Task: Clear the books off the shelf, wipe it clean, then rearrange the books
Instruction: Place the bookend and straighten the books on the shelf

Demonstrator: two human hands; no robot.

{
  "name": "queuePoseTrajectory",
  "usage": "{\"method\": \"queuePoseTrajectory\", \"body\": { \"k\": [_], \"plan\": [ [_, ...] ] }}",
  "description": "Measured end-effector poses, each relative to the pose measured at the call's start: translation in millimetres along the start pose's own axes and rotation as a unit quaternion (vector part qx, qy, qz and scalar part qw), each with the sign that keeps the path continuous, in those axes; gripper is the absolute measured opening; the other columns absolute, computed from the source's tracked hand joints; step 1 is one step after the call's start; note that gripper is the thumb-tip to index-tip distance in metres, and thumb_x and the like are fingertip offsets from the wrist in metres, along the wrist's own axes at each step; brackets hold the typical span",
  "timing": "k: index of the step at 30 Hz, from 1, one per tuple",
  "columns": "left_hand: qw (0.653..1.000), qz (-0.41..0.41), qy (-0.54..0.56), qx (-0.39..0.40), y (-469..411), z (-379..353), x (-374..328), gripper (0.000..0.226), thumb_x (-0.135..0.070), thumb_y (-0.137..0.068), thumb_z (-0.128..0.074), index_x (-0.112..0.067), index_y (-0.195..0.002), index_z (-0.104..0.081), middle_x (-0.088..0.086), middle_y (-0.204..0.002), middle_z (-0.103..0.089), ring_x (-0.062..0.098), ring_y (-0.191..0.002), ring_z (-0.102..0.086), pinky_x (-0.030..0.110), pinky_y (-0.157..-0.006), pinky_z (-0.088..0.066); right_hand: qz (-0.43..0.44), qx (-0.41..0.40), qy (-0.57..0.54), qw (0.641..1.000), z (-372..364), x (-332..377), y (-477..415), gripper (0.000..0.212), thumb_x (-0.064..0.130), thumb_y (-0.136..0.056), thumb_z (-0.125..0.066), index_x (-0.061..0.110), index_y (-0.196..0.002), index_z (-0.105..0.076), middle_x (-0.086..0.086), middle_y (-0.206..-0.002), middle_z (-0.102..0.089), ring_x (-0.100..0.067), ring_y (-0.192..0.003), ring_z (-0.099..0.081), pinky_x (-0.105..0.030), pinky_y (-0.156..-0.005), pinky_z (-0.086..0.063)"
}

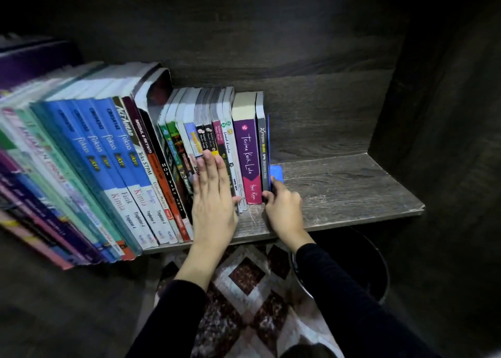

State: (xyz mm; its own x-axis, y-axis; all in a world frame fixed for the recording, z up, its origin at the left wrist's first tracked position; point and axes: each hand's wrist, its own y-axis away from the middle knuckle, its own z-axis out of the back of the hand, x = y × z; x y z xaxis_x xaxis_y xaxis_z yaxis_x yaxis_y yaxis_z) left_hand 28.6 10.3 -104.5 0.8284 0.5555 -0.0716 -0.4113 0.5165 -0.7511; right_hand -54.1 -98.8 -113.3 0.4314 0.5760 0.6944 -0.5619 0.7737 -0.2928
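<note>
Grey-brown wood grain on the shelf [352, 189]. Blue-and-white spines with small yellow badges on the tall textbooks [116, 151]. Purple over magenta, white lettering, on the novel spine [248, 154]; black on the thin book [262, 151] beside it. Bright blue bookend [277, 173]. Black sleeves [344, 290]. Diamond-patterned rug [245, 275] in maroon, white and pink.

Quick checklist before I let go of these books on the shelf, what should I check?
1. Left hand flat against the small books: ok.
2. Right hand holding the blue bookend: ok.
3. Bookend snug against the grey book: ok.
4. Small books upright: ok.
5. Large textbooks standing straight: cannot tell, the wide-angle view distorts.
6. Shelf wiped clean: cannot tell; the bare part looks scuffed.
</note>
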Motion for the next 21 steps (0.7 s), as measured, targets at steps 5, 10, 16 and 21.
{"method": "queuePoseTrajectory", "body": {
  "k": [5,10,16,21],
  "plan": [
    [1.0,-0.012,-0.027,0.0,9,14,7,0.107,-0.028,-0.084,-0.067,-0.01,-0.149,0.016,0.003,-0.155,0.026,0.017,-0.145,0.017,0.033,-0.117,0.007,-0.019,-0.031,-0.039,0.999,10,2,5,0.022,0.009,-0.089,-0.063,0.007,-0.11,-0.058,-0.012,-0.099,-0.067,-0.029,-0.096,-0.061,-0.026,-0.072,-0.035],
    [0.988,-0.058,-0.059,-0.133,34,42,27,0.074,-0.021,-0.097,-0.045,-0.008,-0.151,0.005,0.003,-0.158,0.014,0.017,-0.146,0.007,0.038,-0.118,0.001,0.107,-0.122,-0.147,0.976,2,29,34,0.01,0.006,-0.084,-0.068,0.009,-0.088,-0.06,-0.007,-0.083,-0.063,-0.015,-0.071,-0.055,-0.02,-0.07,-0.04],
    [0.996,0.066,-0.004,-0.056,51,54,71,0.072,-0.04,-0.098,-0.028,-0.011,-0.149,0.015,0.01,-0.157,0.013,0.019,-0.145,0.014,0.033,-0.119,0.004,0.069,-0.033,-0.169,0.983,-12,54,43,0.033,0.01,-0.09,-0.063,0.005,-0.121,-0.053,-0.002,-0.11,-0.053,-0.004,-0.091,-0.053,-0.021,-0.088,-0.047],
    [0.996,0.071,0.017,-0.053,50,45,76,0.076,-0.033,-0.096,-0.034,-0.015,-0.148,0.018,-0.001,-0.155,0.025,0.016,-0.144,0.017,0.028,-0.118,0.008,0.048,-0.016,-0.164,0.985,-12,48,32,0.02,0.003,-0.09,-0.063,0.004,-0.108,-0.055,-0.004,-0.093,-0.055,0.025,-0.074,-0.049,0.001,-0.061,-0.036]
  ]
}}
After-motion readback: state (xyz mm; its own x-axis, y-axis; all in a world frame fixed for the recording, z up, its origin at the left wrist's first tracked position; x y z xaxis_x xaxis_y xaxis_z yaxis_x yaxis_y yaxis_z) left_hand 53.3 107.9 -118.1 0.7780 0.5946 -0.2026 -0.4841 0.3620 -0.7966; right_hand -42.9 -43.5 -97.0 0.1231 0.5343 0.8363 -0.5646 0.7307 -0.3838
